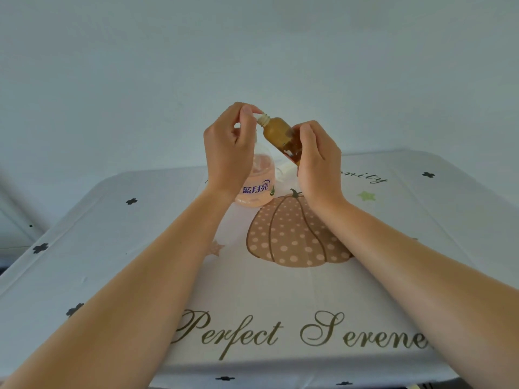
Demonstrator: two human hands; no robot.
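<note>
Just above the pumpkin print (295, 237), my right hand (317, 164) wraps the lower body of the tilted brown bottle (278, 133). I judge it light, hard and probably slick, so mid-body is the place to hold. My left hand (229, 150) pinches its ribbed top (264, 120). Beyond the pumpkin print stands a pink soap bottle (258, 189).

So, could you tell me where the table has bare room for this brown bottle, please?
Bare cloth lies left of the pink soap bottle and right of the pumpkin print. Crowded: around that bottle, behind the left hand.
</note>
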